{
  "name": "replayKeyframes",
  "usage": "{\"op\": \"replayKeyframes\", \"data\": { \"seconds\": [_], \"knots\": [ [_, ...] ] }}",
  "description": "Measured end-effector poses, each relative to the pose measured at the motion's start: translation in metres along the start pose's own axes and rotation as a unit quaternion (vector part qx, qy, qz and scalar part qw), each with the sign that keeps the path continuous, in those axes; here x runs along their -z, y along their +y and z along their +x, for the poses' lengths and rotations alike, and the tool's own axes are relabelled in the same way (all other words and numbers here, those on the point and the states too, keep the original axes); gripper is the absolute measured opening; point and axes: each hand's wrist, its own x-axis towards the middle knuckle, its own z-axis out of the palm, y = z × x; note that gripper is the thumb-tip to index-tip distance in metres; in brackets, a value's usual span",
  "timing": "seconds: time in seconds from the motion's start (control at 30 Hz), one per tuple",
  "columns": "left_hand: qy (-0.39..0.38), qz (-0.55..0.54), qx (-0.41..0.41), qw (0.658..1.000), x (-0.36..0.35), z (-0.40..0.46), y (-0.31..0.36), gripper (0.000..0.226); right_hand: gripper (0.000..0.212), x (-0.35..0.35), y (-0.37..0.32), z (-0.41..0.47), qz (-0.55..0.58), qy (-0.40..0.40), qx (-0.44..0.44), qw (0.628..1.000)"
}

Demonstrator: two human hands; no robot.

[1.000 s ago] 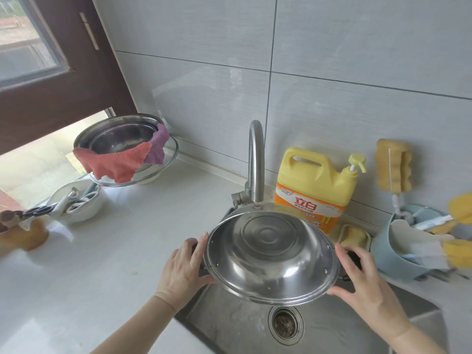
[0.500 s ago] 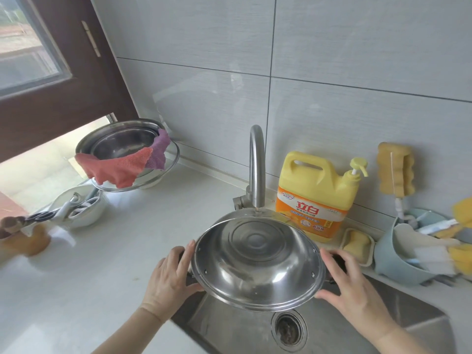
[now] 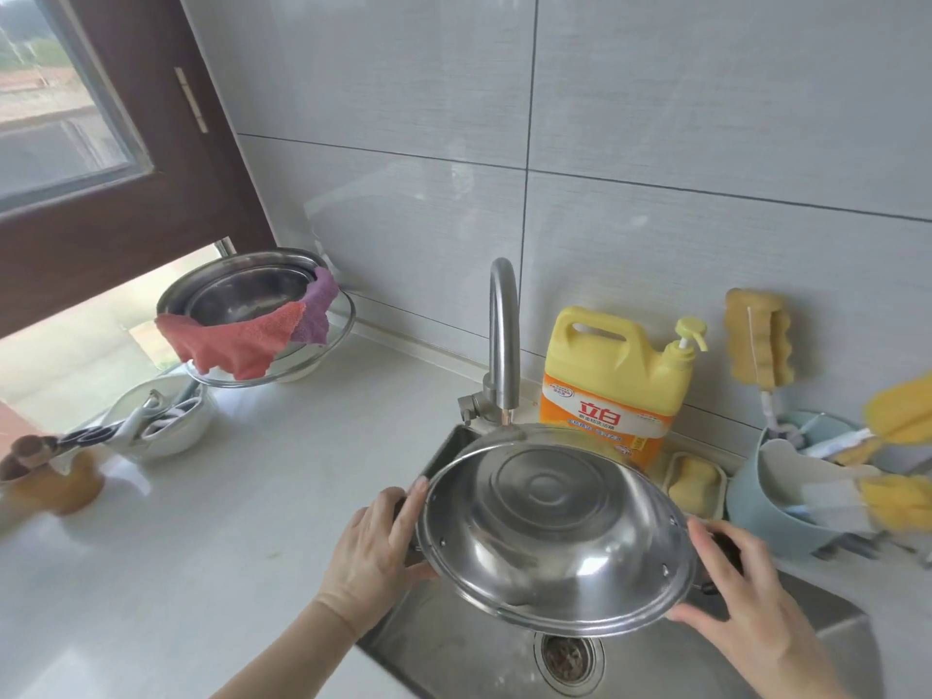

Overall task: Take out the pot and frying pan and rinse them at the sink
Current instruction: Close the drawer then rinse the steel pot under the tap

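One shiny stainless-steel pot [image 3: 549, 537], tilted over the sink. Two bare hands: left hand [image 3: 370, 552] and right hand [image 3: 741, 602], one at each side of it. One steel sink basin [image 3: 787, 623] with one round drain [image 3: 569, 657]. One curved steel tap [image 3: 503, 340]. One yellow detergent jug with pump [image 3: 613, 380], far right. One pale soap dish [image 3: 693, 484]. One yellow sponge on the wall [image 3: 756, 338]. One light-blue round tub [image 3: 779, 517] holding brushes, count unclear. Two cloths at far left: one red cloth [image 3: 232, 343], one purple cloth [image 3: 317, 310]. Steel basins [image 3: 237, 290] stacked under them, number hard to tell. One white bowl [image 3: 161, 421] near left.
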Motion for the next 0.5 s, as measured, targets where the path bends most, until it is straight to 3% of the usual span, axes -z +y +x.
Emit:
{"op": "replayKeyframes", "data": {
  "seconds": [0.07,0.1,0.17,0.27,0.5],
  "knots": [
    [0.003,-0.021,-0.024,0.999,-0.009,0.011,0.02,0.098,0.081,0.019,0.008,-0.02,0.028,0.032,-0.016,0.999],
    [0.004,-0.03,-0.039,0.999,-0.013,0.016,0.029,0.099,0.076,0.026,0.013,-0.029,0.02,0.043,-0.037,0.998],
    [-0.003,-0.047,-0.064,0.997,-0.019,0.026,0.046,0.108,0.089,0.034,0.017,-0.043,0.028,0.02,-0.07,0.997],
    [-0.02,-0.062,-0.076,0.995,-0.023,0.036,0.061,0.125,0.098,0.042,0.018,-0.05,0.019,0.047,-0.07,0.996],
    [-0.003,-0.058,-0.063,0.996,-0.02,0.036,0.05,0.123,0.083,0.042,0.025,-0.039,-0.012,0.099,-0.044,0.994]
  ]
}}
